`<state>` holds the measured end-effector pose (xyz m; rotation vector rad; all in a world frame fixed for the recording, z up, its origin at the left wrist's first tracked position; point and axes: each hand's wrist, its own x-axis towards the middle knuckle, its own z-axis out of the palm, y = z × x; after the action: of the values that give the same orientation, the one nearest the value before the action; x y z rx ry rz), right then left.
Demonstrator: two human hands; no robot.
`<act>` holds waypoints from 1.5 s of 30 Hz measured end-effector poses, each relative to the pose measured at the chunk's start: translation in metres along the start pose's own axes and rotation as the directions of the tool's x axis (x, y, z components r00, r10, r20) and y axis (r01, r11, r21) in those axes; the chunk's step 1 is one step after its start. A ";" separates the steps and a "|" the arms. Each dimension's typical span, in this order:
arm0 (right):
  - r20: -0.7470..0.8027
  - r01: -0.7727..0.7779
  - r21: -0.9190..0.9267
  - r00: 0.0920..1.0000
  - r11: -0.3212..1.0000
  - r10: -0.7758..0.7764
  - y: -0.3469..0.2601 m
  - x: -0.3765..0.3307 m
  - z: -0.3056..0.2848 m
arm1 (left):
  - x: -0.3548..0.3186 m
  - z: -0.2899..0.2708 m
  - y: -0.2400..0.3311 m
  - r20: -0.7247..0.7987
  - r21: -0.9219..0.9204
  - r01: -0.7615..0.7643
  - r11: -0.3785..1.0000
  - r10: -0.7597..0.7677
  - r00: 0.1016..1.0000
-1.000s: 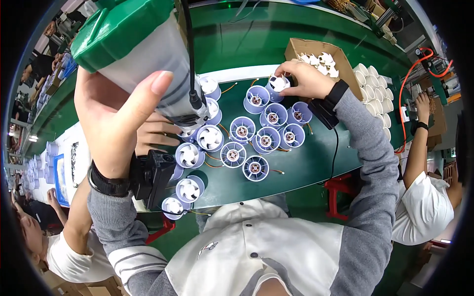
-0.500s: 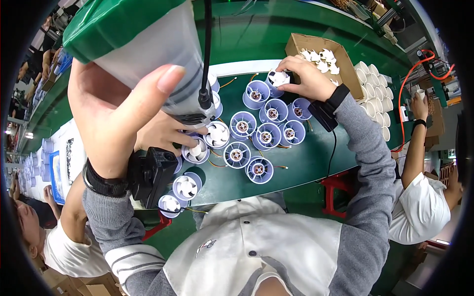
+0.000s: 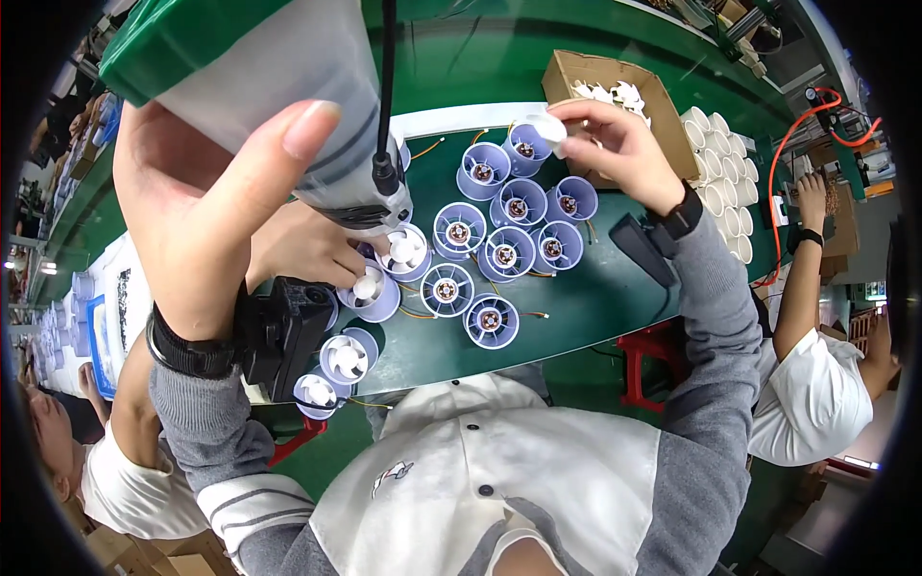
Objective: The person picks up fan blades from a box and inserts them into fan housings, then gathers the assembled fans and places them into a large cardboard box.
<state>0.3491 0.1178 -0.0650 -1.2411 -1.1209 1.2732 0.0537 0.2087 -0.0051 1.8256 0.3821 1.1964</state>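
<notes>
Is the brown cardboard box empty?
No, the brown cardboard box holds small white plastic fan pieces piled inside, beside the right hand.

open brown cardboard box (image 3: 663,96) at table's far edge, holding white parts.

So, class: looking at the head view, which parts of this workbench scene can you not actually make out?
- Tool tip: the left hand and power tool cover it.
- Power tool's top: cut by the upper edge.
- White part in the right hand: fingers cover much of it, shape unclear.
- Cardboard box contents: too small.
</notes>
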 end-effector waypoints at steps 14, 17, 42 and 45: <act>0.287 0.312 -0.943 0.939 0.115 -0.191 0.031 0.030 -0.021 | -0.003 -0.001 0.000 0.010 -0.009 0.007 1.000 -0.007 1.000; 0.261 0.276 -0.958 0.952 0.080 -0.162 0.028 0.031 -0.016 | 0.003 -0.004 -0.006 0.013 -0.014 0.004 1.000 -0.004 1.000; 0.355 0.321 -0.910 0.930 0.261 0.093 0.014 0.067 -0.028 | -0.013 -0.019 -0.016 -0.113 0.142 -0.007 0.990 0.023 0.993; 0.389 0.334 -0.897 0.907 0.289 0.160 0.017 0.075 -0.036 | -0.017 -0.029 -0.022 -0.170 0.236 0.051 0.970 -0.011 0.985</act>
<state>0.3856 0.1902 -0.0891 -1.7337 -2.5001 0.6589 0.0252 0.2242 -0.0290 1.9188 0.6743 1.3340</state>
